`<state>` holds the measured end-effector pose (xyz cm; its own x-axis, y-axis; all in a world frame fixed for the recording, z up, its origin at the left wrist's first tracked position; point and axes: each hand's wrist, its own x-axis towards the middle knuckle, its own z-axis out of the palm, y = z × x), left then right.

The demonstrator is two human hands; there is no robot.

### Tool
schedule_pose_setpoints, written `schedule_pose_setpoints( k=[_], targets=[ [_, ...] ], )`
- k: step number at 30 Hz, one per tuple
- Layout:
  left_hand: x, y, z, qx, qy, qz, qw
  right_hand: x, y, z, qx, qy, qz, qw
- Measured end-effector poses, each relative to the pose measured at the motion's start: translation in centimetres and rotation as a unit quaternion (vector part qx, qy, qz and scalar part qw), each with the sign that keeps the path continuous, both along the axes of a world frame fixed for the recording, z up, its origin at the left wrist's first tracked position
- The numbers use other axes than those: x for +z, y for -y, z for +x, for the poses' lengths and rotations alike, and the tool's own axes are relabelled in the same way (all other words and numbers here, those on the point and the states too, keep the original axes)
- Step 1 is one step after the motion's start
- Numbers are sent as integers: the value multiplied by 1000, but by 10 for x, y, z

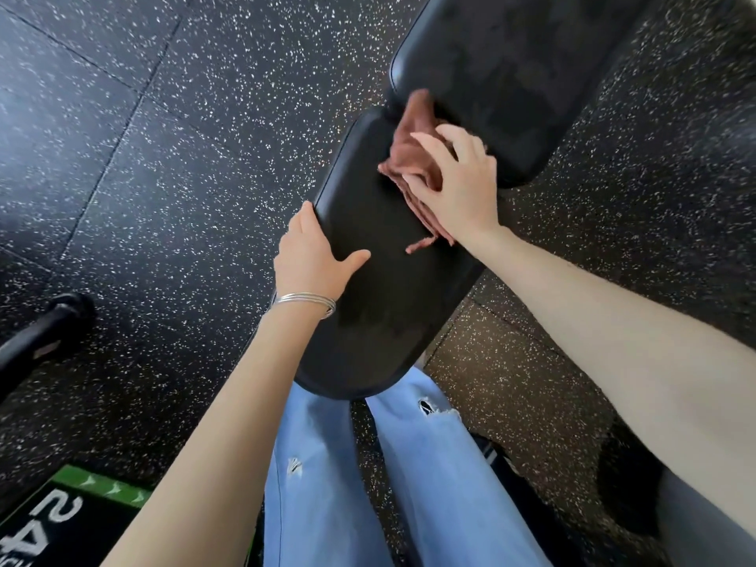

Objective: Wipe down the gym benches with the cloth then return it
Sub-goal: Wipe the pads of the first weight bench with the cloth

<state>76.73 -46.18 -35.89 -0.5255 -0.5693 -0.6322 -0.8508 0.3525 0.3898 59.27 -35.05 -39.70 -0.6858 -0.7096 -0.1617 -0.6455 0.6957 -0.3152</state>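
A black padded gym bench runs from near my legs up to the top right: a seat pad (380,304) close to me and a longer back pad (511,75) beyond it. A brown-red cloth (413,153) lies bunched across the far end of the seat pad, by the gap between the pads. My right hand (458,186) presses on the cloth with fingers spread over it. My left hand (313,255) rests on the seat pad's left edge, thumb on top, fingers over the rim.
Black rubber floor (163,157) with white speckles surrounds the bench. A black bar or handle (45,333) lies at the left. A green-edged mat (77,513) with white numbers sits at the bottom left. My legs in light blue jeans (429,484) stand at the bench's near end.
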Motion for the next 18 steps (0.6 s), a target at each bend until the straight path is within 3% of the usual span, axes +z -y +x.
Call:
schedule_pose_setpoints(
  k=[4, 7, 15, 18],
  targets=[
    [3, -2, -2, -2, 12, -3, 1000, 2, -59, 7, -29, -33, -7, 999],
    [3, -6, -5, 8, 21, -12, 1000, 2, -71, 4, -8, -7, 20, 1000],
    [-3, -5, -3, 36, 4, -3, 999, -4, 39, -30, 66, 76, 59, 993],
    [-5, -4, -4, 34, 1, -4, 999, -2, 26, -29, 60, 69, 36, 995]
  ],
)
